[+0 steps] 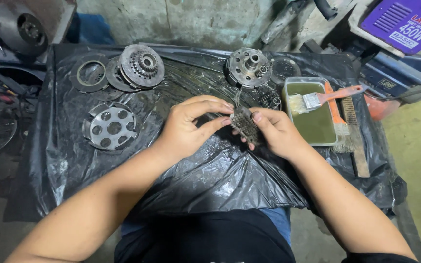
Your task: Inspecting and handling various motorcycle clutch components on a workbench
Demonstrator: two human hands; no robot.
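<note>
We hold a small stack of thin metal discs (244, 124) between both hands, over the middle of the black plastic sheet (210, 180). It is dark grey, greasy, its edges ribbed with fine teeth. We see it edge-on, tilted, with fingertips of either hand pinching its two ends

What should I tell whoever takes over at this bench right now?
Left hand and right hand: both hold a small grimy ribbed metal part over the black plastic sheet, fingers pinching it.
Laid out: holed plate, clutch hub, second hub, springs.
Paintbrush rests on the tray of murky liquid; wire brush beside it.
Parts remain dirty.
</note>
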